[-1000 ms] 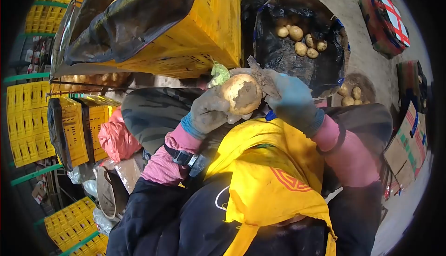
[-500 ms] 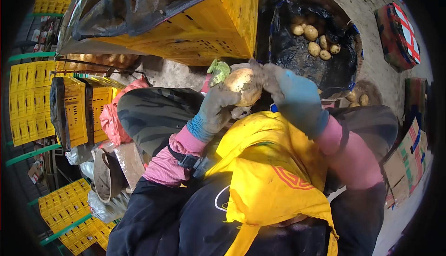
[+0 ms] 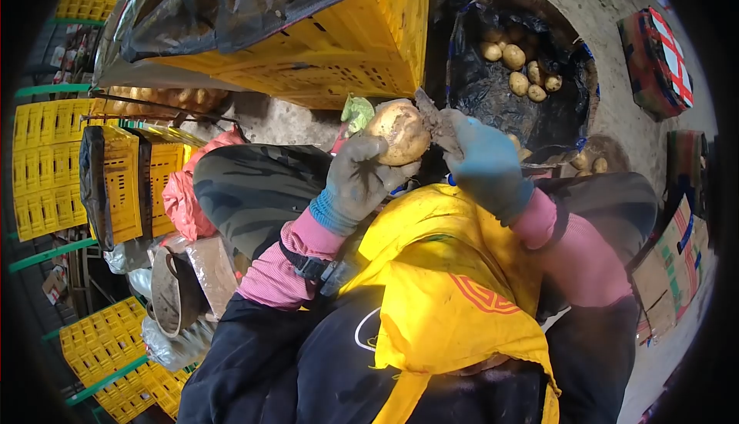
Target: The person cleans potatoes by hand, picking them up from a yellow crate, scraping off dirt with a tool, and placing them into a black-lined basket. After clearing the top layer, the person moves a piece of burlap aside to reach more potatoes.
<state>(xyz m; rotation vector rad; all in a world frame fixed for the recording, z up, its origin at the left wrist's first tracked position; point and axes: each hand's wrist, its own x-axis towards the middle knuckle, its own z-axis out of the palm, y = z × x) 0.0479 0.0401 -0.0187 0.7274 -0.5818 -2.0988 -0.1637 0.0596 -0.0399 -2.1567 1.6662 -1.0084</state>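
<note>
In the head view, my left hand (image 3: 354,174), in a grey and blue work glove, grips a large round potato (image 3: 404,135) with brown dirt on its skin. Close at the potato's right side is my right hand (image 3: 479,155), in a blue glove, its fingers closed and caked with mud. A grey muddy piece sticks up at those fingertips; I cannot tell whether it is a rag or the glove itself. Behind the potato shows a green, crumpled thing (image 3: 357,112). Yellow cloth (image 3: 446,232) lies over my lap below both hands.
A round tub lined with black plastic (image 3: 485,97) holds several potatoes (image 3: 514,57) beyond my right hand. Ahead on the left stands a large yellow crate (image 3: 346,47) with a dark cover. More yellow crates (image 3: 50,170) and a pink bag (image 3: 188,197) are at left.
The potato has turned in my left hand, showing more dirt, and has shifted slightly up. My right hand has drawn back a little to the right from it.
</note>
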